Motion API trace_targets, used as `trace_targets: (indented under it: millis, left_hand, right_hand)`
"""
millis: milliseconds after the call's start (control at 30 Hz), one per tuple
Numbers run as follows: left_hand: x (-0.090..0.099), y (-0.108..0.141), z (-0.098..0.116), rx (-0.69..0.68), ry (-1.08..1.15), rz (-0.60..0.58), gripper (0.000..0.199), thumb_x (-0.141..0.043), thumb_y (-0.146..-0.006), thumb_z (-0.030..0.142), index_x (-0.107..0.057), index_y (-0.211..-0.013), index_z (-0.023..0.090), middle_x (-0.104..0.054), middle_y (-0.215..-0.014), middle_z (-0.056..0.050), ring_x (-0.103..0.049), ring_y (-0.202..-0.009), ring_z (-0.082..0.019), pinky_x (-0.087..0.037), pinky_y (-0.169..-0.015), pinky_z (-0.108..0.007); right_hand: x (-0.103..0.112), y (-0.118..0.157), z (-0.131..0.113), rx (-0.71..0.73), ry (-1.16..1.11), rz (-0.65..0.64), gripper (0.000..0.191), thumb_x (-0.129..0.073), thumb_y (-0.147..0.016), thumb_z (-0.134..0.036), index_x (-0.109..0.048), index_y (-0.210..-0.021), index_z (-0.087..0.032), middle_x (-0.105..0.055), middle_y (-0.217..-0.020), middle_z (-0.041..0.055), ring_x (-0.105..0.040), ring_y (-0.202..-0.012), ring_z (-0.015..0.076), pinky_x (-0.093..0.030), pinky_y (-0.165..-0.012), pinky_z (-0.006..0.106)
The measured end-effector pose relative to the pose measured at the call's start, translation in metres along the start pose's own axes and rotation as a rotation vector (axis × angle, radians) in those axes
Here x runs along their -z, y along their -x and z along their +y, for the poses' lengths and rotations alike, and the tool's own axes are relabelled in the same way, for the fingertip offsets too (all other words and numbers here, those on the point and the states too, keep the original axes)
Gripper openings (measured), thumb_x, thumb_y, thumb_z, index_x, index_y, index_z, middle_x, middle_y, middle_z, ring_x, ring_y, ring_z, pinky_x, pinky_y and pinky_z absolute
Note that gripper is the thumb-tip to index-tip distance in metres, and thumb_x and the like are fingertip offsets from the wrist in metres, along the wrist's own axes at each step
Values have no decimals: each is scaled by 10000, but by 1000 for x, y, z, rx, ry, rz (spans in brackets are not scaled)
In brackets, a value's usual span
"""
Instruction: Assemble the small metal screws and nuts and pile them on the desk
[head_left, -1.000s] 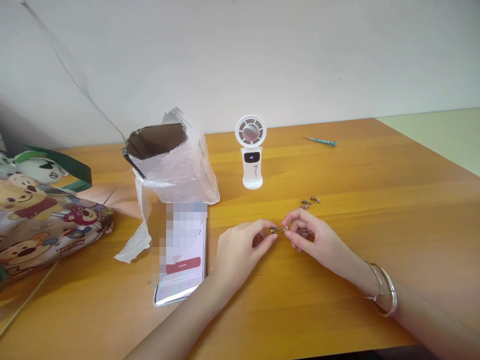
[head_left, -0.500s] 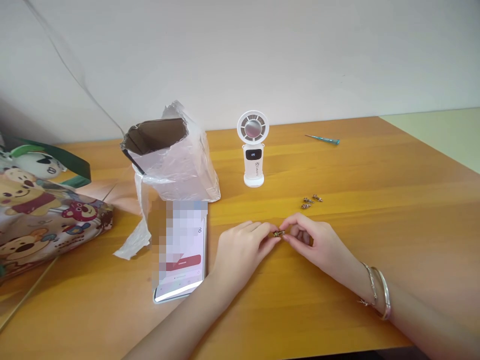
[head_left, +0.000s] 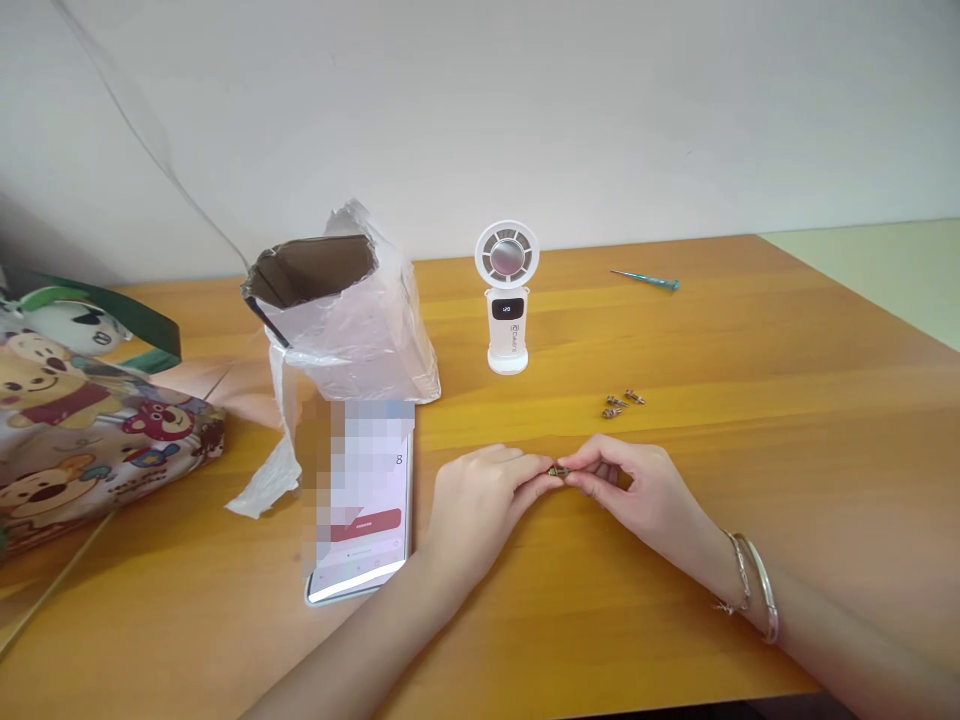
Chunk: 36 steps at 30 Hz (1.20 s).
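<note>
My left hand (head_left: 484, 500) pinches one end of a small brass-coloured metal part (head_left: 557, 471) between thumb and forefinger. From the other side, the thumb and fingertips of my right hand (head_left: 641, 492) close on its thinner end. The part lies roughly level, just above the wooden table (head_left: 600, 620). Beyond my right hand lie several similar small metal parts (head_left: 621, 403) in a loose group. Two bracelets hang round my right wrist.
A white fan (head_left: 508, 300) stands upright behind my hands. To the left are an open box in white plastic (head_left: 352, 320), a phone (head_left: 367, 500) and a cartoon-print bag (head_left: 97, 430). A teal screwdriver (head_left: 649, 280) lies at the back right.
My right fingertips have closed in on the thin end of the metal part, and the upper fingers have dropped slightly. My left hand has barely moved.
</note>
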<state>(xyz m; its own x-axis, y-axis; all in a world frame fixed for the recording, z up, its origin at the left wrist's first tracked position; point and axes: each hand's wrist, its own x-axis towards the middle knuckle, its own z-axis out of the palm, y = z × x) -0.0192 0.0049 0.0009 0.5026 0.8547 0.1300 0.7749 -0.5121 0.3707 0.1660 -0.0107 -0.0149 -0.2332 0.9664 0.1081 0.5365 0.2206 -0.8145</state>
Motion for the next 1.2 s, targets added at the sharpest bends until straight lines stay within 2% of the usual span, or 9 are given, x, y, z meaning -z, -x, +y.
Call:
trace_targets:
  millis: [200, 333, 433, 533, 600, 800, 1033, 1200]
  left_hand:
    - [-1, -1, 0, -2, -22, 18, 318, -416, -899, 410, -682, -825, 253, -672, -684, 5, -571, -644, -131, -316, -549, -224]
    - [6, -4, 2, 47, 23, 29, 228, -503, -852, 415, -666, -961, 298, -681, -738, 25, -599, -714, -141, -350, -563, -221]
    - [12, -5, 2, 84, 58, 59, 238, -525, -839, 379, -647, -1032, 313, -694, -807, 36, -606, -769, -145, -384, -599, -226]
    - [14, -5, 1, 84, 61, 44, 205, -499, -854, 290, -679, -948, 321, -698, -831, 48, -603, -797, -140, -392, -612, -229]
    - [13, -4, 1, 60, 62, 20, 216, -490, -857, 253, -687, -911, 319, -702, -839, 55, -602, -820, -142, -394, -619, -232]
    - [11, -2, 2, -13, 36, -1, 208, -500, -847, 210, -692, -870, 285, -709, -829, 46, -597, -824, -154, -396, -594, -242]
    - [9, 0, 0, -48, -23, -14, 213, -508, -836, 181, -696, -873, 274, -702, -806, 26, -597, -800, -163, -409, -583, -242]
    - [7, 1, -2, -76, -16, -1, 231, -508, -822, 142, -696, -875, 264, -703, -798, 14, -595, -800, -174, -430, -603, -252]
  right_hand:
    - [-1, -2, -1, -8, -30, -4, 90, -544, -810, -259, -625, -830, -225, -686, -724, -4, -607, -607, 136, -482, -547, 247]
    - [5, -5, -2, -18, -14, 28, 88, -549, -805, -244, -626, -846, -233, -691, -749, -6, -631, -662, 148, -493, -591, 261]
    - [19, -9, 4, 15, 50, 144, 106, -559, -802, -258, -631, -876, -234, -677, -784, 7, -619, -708, 162, -497, -655, 301]
    - [37, -18, 17, 65, 209, 334, 121, -568, -805, -291, -637, -890, -239, -649, -867, 31, -564, -872, 202, -465, -772, 366]
    - [47, -26, 27, 78, 349, 366, 118, -575, -801, -324, -641, -864, -249, -637, -874, 35, -492, -975, 239, -431, -813, 405]
    - [56, -52, 42, 45, 676, 260, 142, -562, -796, -346, -656, -838, -250, -605, -975, 53, -437, -1023, 267, -397, -794, 418]
    - [59, -66, 39, 45, 784, 193, 127, -552, -787, -285, -664, -732, -264, -648, -892, 32, -487, -968, 254, -367, -787, 399]
    - [58, -67, 42, 39, 802, 158, 125, -553, -774, -284, -676, -755, -282, -665, -871, 15, -524, -939, 240, -381, -795, 387]
